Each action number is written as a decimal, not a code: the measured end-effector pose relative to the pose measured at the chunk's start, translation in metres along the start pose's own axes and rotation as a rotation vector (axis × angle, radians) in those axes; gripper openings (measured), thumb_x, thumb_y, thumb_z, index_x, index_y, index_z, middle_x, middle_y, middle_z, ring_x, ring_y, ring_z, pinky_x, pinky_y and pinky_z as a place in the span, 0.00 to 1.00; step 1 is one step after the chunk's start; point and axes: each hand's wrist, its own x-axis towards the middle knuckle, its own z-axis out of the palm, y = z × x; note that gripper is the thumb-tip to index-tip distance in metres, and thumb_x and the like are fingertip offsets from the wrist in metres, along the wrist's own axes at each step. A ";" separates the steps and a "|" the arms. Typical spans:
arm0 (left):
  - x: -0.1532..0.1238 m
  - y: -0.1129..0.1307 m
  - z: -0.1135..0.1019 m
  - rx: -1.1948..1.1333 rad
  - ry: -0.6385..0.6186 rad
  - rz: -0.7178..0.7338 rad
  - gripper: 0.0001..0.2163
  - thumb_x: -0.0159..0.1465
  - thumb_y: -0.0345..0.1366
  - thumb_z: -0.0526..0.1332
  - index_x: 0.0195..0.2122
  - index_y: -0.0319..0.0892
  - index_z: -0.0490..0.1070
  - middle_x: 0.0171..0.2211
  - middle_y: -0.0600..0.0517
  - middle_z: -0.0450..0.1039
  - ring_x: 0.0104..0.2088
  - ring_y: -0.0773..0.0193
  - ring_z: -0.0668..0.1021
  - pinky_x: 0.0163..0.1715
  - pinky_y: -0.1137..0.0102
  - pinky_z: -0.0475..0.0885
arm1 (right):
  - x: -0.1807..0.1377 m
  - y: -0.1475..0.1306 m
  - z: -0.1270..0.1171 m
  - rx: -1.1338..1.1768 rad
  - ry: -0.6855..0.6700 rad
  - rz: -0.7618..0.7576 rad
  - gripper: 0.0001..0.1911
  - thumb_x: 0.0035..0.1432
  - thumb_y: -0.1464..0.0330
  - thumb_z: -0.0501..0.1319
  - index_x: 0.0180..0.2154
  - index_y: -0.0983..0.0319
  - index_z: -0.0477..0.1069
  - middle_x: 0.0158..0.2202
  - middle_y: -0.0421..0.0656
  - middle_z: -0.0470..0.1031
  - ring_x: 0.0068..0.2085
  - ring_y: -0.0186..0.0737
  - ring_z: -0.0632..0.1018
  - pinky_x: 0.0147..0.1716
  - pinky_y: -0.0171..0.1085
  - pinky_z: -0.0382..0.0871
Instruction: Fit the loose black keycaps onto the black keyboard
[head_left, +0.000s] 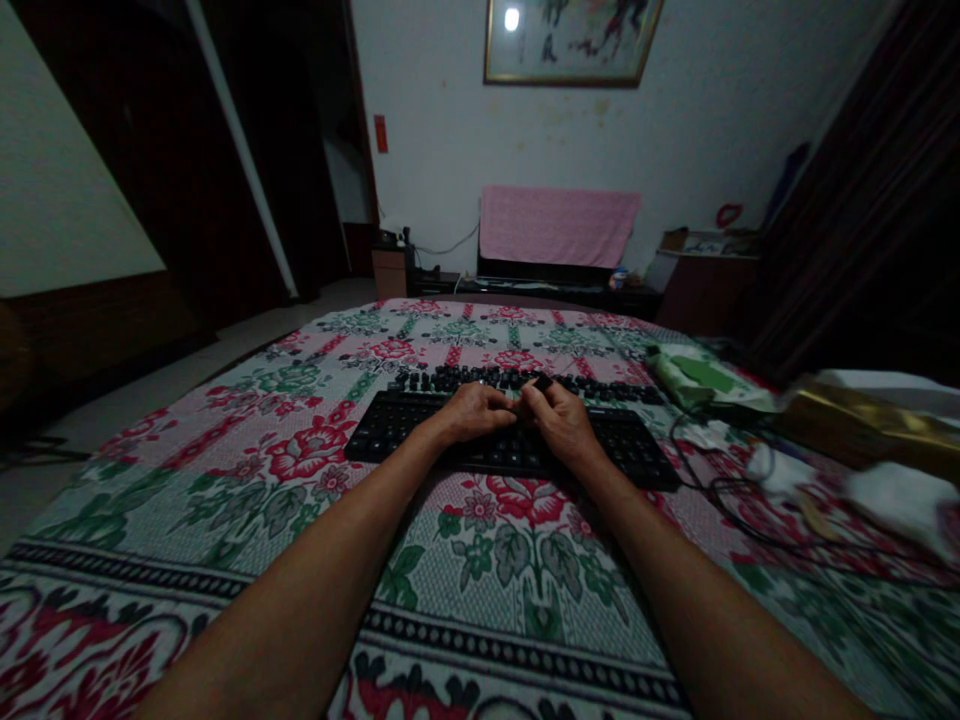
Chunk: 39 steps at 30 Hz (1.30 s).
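Observation:
A black keyboard (405,430) lies on a floral bedspread (300,480) in front of me. Behind it runs a row of loose black keycaps (465,380). My left hand (474,412) hovers over the keyboard's middle with its fingers curled together. My right hand (559,420) sits beside it, fingertips pinched around a small black keycap (541,383). The two hands nearly touch at the fingertips. What the left fingers hold is hidden.
The keyboard's black cable (720,490) loops to the right. A green and white packet (705,378), a gold wrapped item (862,425) and white cloths (900,500) lie at the right. A pink cloth (559,225) covers a screen at the far wall.

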 end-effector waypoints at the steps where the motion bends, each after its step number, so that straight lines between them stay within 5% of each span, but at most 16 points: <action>1: 0.000 -0.001 0.001 0.045 0.013 0.007 0.13 0.56 0.39 0.57 0.37 0.40 0.77 0.30 0.55 0.76 0.31 0.66 0.75 0.32 0.75 0.66 | 0.000 0.001 0.000 -0.001 -0.006 0.000 0.15 0.56 0.57 0.54 0.30 0.62 0.67 0.27 0.41 0.72 0.28 0.36 0.72 0.28 0.33 0.65; 9: 0.000 0.010 0.005 0.519 0.009 0.170 0.15 0.62 0.38 0.51 0.33 0.39 0.76 0.32 0.47 0.73 0.33 0.63 0.73 0.36 0.72 0.65 | -0.002 0.001 -0.001 -0.091 0.046 -0.063 0.15 0.56 0.58 0.54 0.30 0.63 0.68 0.25 0.41 0.71 0.28 0.36 0.72 0.29 0.33 0.65; 18: -0.001 0.001 0.004 0.320 0.064 0.131 0.12 0.62 0.38 0.54 0.35 0.43 0.77 0.32 0.52 0.75 0.34 0.67 0.75 0.35 0.75 0.66 | 0.003 -0.006 -0.012 -0.057 0.145 -0.011 0.18 0.54 0.55 0.56 0.29 0.64 0.70 0.26 0.43 0.74 0.26 0.37 0.73 0.26 0.34 0.66; 24: -0.004 0.002 0.003 0.502 0.077 0.096 0.14 0.63 0.39 0.51 0.40 0.45 0.76 0.35 0.50 0.74 0.37 0.64 0.75 0.39 0.73 0.67 | 0.008 0.014 -0.028 -0.113 0.288 0.067 0.20 0.52 0.53 0.56 0.27 0.64 0.71 0.23 0.44 0.74 0.24 0.39 0.73 0.24 0.34 0.65; 39: 0.008 0.013 -0.011 0.504 -0.074 -0.077 0.10 0.54 0.32 0.58 0.36 0.43 0.77 0.32 0.52 0.77 0.35 0.64 0.76 0.34 0.74 0.67 | 0.007 0.015 -0.025 -0.109 0.258 0.050 0.15 0.53 0.58 0.55 0.24 0.62 0.69 0.21 0.42 0.74 0.23 0.37 0.74 0.24 0.33 0.65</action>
